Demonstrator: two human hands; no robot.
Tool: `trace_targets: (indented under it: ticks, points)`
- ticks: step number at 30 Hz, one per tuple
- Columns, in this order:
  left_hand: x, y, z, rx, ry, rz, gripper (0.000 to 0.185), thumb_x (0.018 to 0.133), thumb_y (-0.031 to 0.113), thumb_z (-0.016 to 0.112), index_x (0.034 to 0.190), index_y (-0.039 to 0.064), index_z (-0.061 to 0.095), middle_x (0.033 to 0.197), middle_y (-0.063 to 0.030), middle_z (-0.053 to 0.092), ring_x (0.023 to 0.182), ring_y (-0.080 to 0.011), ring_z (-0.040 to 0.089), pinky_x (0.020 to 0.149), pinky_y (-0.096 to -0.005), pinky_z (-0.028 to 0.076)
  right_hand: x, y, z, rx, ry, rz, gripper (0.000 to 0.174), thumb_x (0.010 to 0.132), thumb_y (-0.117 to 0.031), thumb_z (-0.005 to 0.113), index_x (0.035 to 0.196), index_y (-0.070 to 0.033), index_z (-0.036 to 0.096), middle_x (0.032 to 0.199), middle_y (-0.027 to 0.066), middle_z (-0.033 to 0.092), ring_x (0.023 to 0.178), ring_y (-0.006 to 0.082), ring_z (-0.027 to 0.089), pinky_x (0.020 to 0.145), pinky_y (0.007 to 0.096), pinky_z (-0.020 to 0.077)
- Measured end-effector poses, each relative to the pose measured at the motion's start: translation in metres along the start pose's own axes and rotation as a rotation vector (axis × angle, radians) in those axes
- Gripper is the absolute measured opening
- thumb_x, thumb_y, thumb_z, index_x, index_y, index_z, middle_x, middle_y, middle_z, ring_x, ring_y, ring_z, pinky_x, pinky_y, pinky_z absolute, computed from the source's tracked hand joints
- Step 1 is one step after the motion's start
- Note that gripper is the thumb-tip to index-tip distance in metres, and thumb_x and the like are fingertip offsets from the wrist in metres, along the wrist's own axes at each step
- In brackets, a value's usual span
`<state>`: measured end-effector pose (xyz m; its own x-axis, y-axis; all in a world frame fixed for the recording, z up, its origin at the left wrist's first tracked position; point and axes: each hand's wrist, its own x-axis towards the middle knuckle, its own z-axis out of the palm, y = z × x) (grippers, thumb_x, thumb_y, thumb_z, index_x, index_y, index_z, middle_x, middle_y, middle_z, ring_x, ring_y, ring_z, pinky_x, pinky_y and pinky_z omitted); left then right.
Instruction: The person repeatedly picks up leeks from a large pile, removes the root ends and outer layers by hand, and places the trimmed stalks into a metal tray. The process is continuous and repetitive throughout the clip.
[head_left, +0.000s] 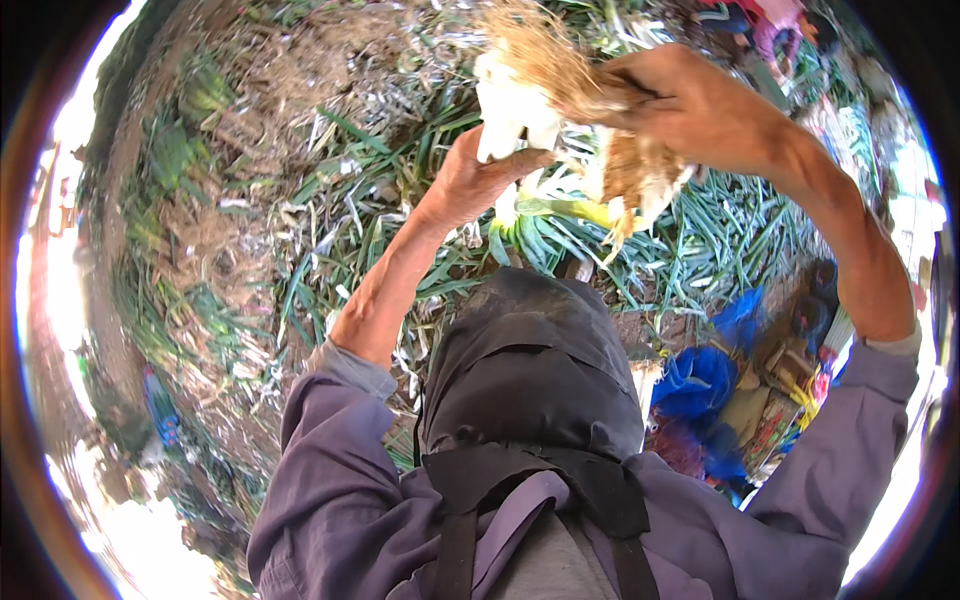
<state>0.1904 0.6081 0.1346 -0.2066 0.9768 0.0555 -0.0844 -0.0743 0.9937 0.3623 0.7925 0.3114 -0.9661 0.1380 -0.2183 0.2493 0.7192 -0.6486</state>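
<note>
A bunch of large spring onions (517, 105), thick white stems with long tan roots (536, 49), is held up at the top of the picture. My left hand (476, 176) grips the white stems from below, its thumb lying across them. On the right, my right hand (686, 105) has its fingers closed on the root tangle. More brown roots and white stems (641, 176) show below my right hand; whether it holds them too is not plain. Beneath both hands lie green-leaved stalks (536, 225).
Green leaves (712, 232) and pale trimmings (255, 307) cover much of the ground. At right are blue plastic sheeting (694, 382) and mixed items. Another person in pink (780, 30) is at the top right. A dark apron-like cloth (532, 375) covers my lap.
</note>
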Motion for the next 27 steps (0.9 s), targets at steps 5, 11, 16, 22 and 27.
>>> trace_targets:
  ticks: [5, 11, 16, 22, 27]
  points:
    - [-0.021, -0.023, -0.02, 0.289, -0.027, 0.035, 0.028, 0.093, 0.015, 0.075, 0.117, 0.001, 0.069, 0.112, -0.0114, 0.073, 0.104, -0.0203, 0.069, 0.091, -0.0356, 0.056, -0.01, -0.008, 0.02, 0.082, -0.052, 0.064, 0.022, 0.097, -0.016, 0.057, 0.096, 0.004, 0.067, 0.073, 0.0114, 0.065, 0.062, 0.018, 0.06, 0.059, 0.0373, 0.0487]
    - [-0.07, -0.055, -0.032, 0.6, -0.014, 0.236, 0.05, 0.084, 0.011, 0.081, 0.129, 0.003, 0.061, 0.129, -0.0157, 0.061, 0.128, -0.035, 0.057, 0.109, -0.0379, 0.048, -0.033, -0.038, 0.03, 0.033, -0.39, 0.146, 0.02, 0.084, -0.005, 0.055, 0.097, 0.003, 0.068, 0.071, 0.0232, 0.065, 0.065, 0.0337, 0.068, 0.066, 0.0437, 0.0521]
    - [-0.167, -0.069, -0.095, 0.33, 0.412, -0.3, 0.066, 0.094, 0.039, 0.073, 0.144, 0.002, 0.05, 0.153, -0.015, 0.045, 0.136, -0.0296, 0.05, 0.113, -0.0413, 0.043, -0.051, -0.052, -0.012, 0.106, -0.092, -0.074, 0.021, 0.093, -0.016, 0.066, 0.102, 0.002, 0.069, 0.079, 0.0118, 0.067, 0.071, 0.0204, 0.066, 0.068, 0.0347, 0.0508]
    - [-0.266, -0.009, -0.095, 0.315, 0.705, -0.44, 0.067, 0.088, 0.047, 0.077, 0.138, 0.005, 0.059, 0.126, -0.0091, 0.069, 0.116, -0.0202, 0.062, 0.101, -0.0386, 0.049, 0.056, 0.018, 0.038, 0.182, 0.109, -0.182, 0.032, 0.099, -0.024, 0.068, 0.11, 0.006, 0.069, 0.096, 0.0065, 0.073, 0.086, 0.0094, 0.063, 0.077, 0.0298, 0.0516]
    - [-0.34, 0.048, -0.051, 0.03, 0.805, -0.086, 0.038, 0.094, 0.031, 0.074, 0.121, 0.005, 0.07, 0.113, -0.0037, 0.074, 0.09, -0.0108, 0.062, 0.08, -0.0292, 0.05, 0.141, -0.086, 0.131, -0.101, 0.398, -0.716, 0.052, 0.095, -0.043, 0.072, 0.118, 0.003, 0.068, 0.111, 0.0206, 0.073, 0.097, 0.0256, 0.071, 0.083, 0.0362, 0.0552]
